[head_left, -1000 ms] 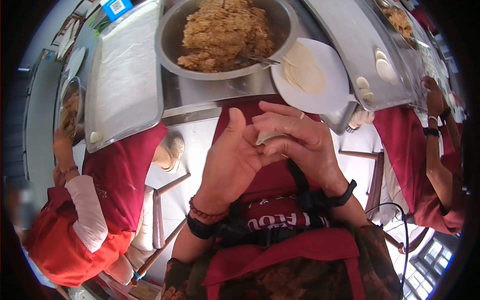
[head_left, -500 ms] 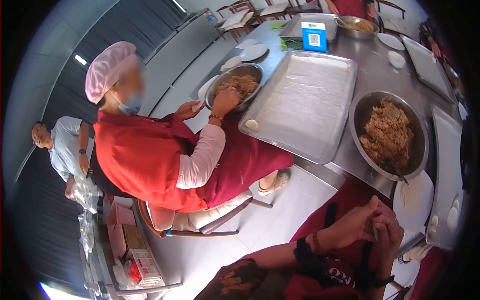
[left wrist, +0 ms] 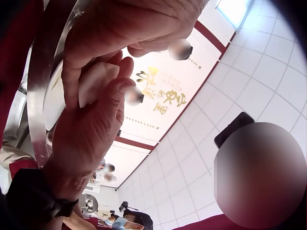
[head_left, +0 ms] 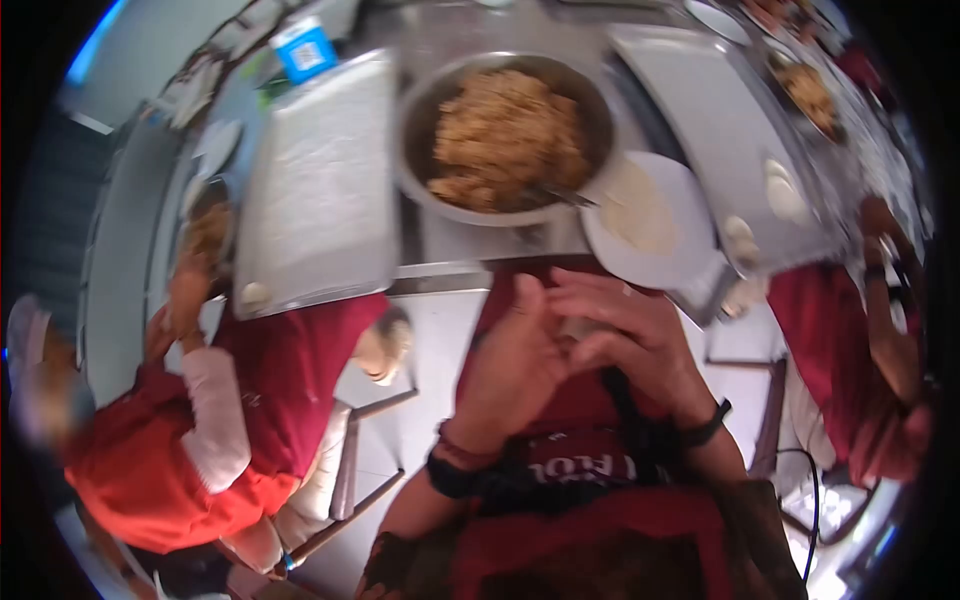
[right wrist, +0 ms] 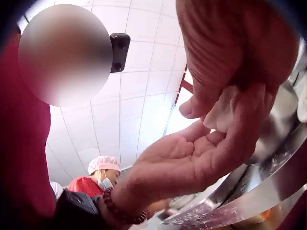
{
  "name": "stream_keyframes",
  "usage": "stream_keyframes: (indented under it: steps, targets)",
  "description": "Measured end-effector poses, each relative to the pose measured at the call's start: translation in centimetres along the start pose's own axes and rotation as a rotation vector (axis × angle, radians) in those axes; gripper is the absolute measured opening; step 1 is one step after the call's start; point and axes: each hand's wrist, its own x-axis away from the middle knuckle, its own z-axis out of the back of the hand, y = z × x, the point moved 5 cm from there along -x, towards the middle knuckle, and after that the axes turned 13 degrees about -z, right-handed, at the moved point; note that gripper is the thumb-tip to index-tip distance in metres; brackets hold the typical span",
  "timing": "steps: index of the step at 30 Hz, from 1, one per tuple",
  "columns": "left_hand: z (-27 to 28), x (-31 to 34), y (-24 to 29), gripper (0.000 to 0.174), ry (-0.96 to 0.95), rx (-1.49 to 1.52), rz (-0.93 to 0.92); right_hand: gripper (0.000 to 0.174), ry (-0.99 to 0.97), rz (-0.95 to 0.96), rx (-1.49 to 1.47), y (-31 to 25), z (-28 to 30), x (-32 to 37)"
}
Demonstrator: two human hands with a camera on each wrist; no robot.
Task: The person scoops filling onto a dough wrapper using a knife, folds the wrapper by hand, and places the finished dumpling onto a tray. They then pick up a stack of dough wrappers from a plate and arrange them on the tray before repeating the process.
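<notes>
In the head view my left hand (head_left: 510, 375) and right hand (head_left: 635, 335) meet above my lap, just short of the table edge. Between them is a pale folded dumpling wrapper (left wrist: 97, 82), mostly covered by fingers. The fingers of my left hand (right wrist: 187, 165) curl round it from below, palm turned up. From above, my right hand (right wrist: 235, 43) pinches the wrapper. Any filling inside it is hidden. Beyond the hands stands a steel bowl (head_left: 412, 160) of brown minced filling (head_left: 510, 135) with a spoon handle (head_left: 570, 197). A white plate (head_left: 690, 245) of flat round wrappers (head_left: 635, 215) stands to its right.
A flour-dusted tray (head_left: 320, 190) lies left of the bowl, with one dumpling (head_left: 256, 295) at its near corner. Another tray (head_left: 700, 125) on the right carries several dumplings (head_left: 785, 190). A person in red (head_left: 180, 460) sits at my left; another person's arm (head_left: 885, 310) shows at the right.
The head view swung left toward the neighbouring person and has come back to the bowl. Both hands stay together at the wrapper, with the right fingers now covering more of it.
</notes>
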Motion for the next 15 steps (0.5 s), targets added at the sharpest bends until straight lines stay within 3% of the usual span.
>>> stream_keyframes:
  steps: [3,6,12,15]
  targets:
    - [-0.2,-0.1,-0.3,0.067,-0.009,-0.078,0.013,0.025,0.057,-0.013,-0.156,1.1,0.2,0.6]
    - [-1.2,-0.3,-0.2,0.066,-0.002,-0.166,-0.014,0.022,0.128,0.056,0.02,0.5,0.3,0.4]
    - [-1.1,-0.7,-0.6,0.064,0.005,-0.156,-0.001,0.022,0.148,0.085,0.102,1.0,0.7,0.5]
    - [-1.5,-0.8,-0.4,0.065,0.118,-0.128,-0.046,0.019,0.172,-0.001,-0.084,0.2,1.2,0.3]
